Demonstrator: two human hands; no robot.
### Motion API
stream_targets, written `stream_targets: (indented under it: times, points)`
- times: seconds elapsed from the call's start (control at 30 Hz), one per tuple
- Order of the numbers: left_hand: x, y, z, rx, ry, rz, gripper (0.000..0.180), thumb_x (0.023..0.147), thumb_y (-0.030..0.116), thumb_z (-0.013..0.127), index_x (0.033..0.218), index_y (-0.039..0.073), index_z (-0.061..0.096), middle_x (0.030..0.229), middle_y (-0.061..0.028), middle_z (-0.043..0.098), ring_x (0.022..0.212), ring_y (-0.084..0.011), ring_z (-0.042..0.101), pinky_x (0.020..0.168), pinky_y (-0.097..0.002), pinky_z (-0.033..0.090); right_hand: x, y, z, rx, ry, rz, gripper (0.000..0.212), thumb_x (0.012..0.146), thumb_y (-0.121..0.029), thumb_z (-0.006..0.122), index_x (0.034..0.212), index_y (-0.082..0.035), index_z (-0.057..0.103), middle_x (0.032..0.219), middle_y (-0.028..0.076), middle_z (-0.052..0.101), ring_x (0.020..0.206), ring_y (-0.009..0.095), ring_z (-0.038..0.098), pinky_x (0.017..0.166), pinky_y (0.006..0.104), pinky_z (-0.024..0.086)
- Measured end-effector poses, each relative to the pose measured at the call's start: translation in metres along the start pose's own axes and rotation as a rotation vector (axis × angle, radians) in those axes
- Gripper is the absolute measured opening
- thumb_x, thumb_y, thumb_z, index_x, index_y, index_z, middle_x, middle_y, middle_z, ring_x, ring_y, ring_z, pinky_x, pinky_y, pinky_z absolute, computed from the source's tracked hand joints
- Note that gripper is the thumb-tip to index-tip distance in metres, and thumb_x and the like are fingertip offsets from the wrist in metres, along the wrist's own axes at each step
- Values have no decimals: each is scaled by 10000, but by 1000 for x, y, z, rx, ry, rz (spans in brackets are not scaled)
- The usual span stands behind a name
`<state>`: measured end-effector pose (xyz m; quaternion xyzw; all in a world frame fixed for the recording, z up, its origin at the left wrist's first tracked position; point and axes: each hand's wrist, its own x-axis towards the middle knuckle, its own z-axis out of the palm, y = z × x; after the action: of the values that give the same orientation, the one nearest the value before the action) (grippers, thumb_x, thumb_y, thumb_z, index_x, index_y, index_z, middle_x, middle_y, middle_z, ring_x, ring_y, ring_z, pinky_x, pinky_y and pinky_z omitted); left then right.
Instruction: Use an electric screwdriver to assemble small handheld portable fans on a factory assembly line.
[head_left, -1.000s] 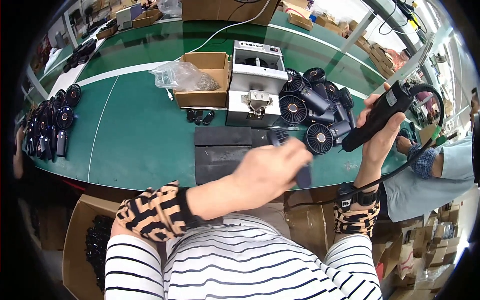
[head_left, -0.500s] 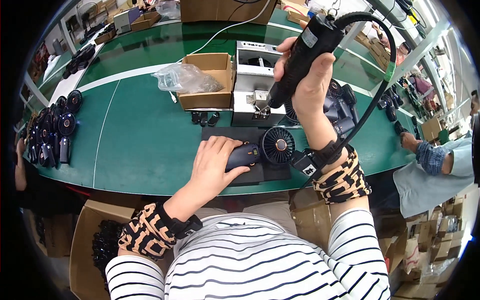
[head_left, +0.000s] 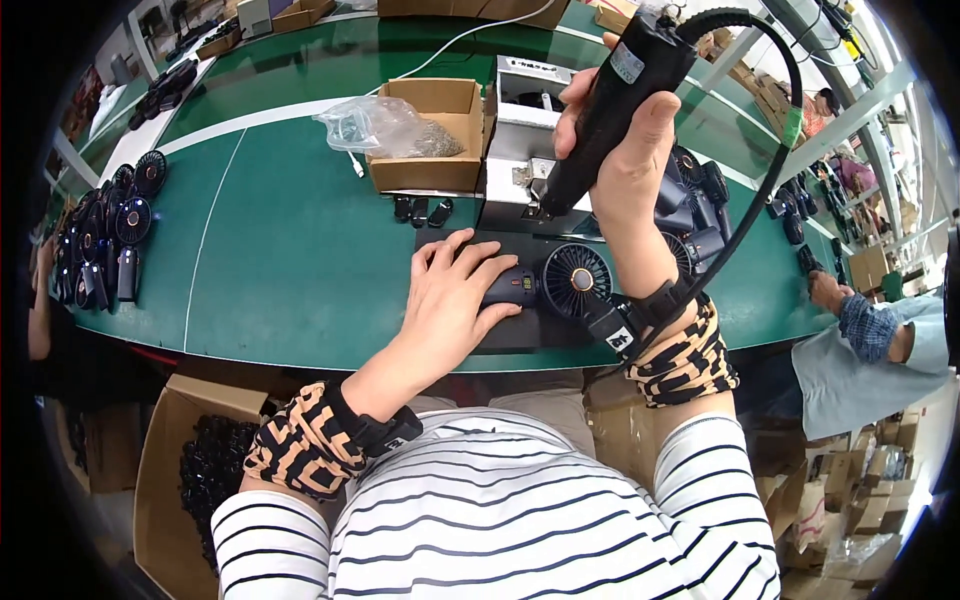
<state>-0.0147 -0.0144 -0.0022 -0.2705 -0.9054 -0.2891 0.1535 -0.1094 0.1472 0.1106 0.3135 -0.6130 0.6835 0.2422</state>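
Note:
My left hand (head_left: 452, 298) is closed over the handle of a dark handheld fan (head_left: 577, 283), its thumb on the near side. The fan lies on a black mat (head_left: 560, 335), its round grille to the right and a small lit display showing beside my fingers. In my right hand (head_left: 632, 165) a black electric screwdriver (head_left: 622, 95) is gripped and tilted, its cable looping over to the right. Its lower end is at the front of a silver box-shaped screw feeder (head_left: 505, 212); whether the bit touches a screw is too small to tell.
Behind the mat stands a cardboard box (head_left: 430, 178) with a plastic bag (head_left: 375, 125) of small parts. Small black pieces (head_left: 422, 211) lie before it. Fans pile up at left (head_left: 105, 235) and right (head_left: 690, 205). A co-worker's hand (head_left: 828, 291) rests at the far right.
The head view has shifted slightly. My left hand still rests on the fan, fingers a little more spread. The screwdriver stays at the screw feeder, its lower end slightly lower against it.

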Motion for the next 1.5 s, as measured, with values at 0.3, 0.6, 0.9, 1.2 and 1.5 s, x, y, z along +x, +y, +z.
stream_targets:
  times: [0.3,0.6,0.9,1.2,1.5]
  points:
    - [1,3,1,-60,0,-19,459,761,219,761,1170,87,600,1265,-61,571,1340,-286,395,1131,-523,190,-40,-24,8,53,-2,110,993,793,-816,406,1384,-22,327,908,120,572,511,132,536,474,231,445]
    - [2,4,-1,-86,24,-22,450,747,202,765,1146,68,607,1217,-80,591,1302,-303,433,1135,-545,183,-56,-14,3,134,58,201,992,753,-843,413,1325,-35,348,823,69,530,495,133,516,467,262,444]
    - [-2,0,4,-82,7,-32,508,733,228,786,1185,119,581,1267,-37,565,1305,-298,431,1132,-543,187,-78,-9,-4,317,1,146,940,744,-843,440,1276,-70,409,776,109,527,467,175,520,434,303,450]
    - [-1,5,0,-62,-6,-40,487,768,270,747,1198,97,600,1275,-48,577,1318,-282,414,1138,-539,175,-3,-10,-6,39,30,-39,932,834,-780,392,1386,-33,318,953,121,575,556,135,536,504,240,440]
    - [-2,4,1,-50,-8,-45,478,766,278,744,1189,100,609,1265,-50,587,1310,-279,423,1131,-537,193,-1,6,1,26,69,-4,948,815,-789,404,1342,-2,366,835,78,567,536,144,540,497,247,437]
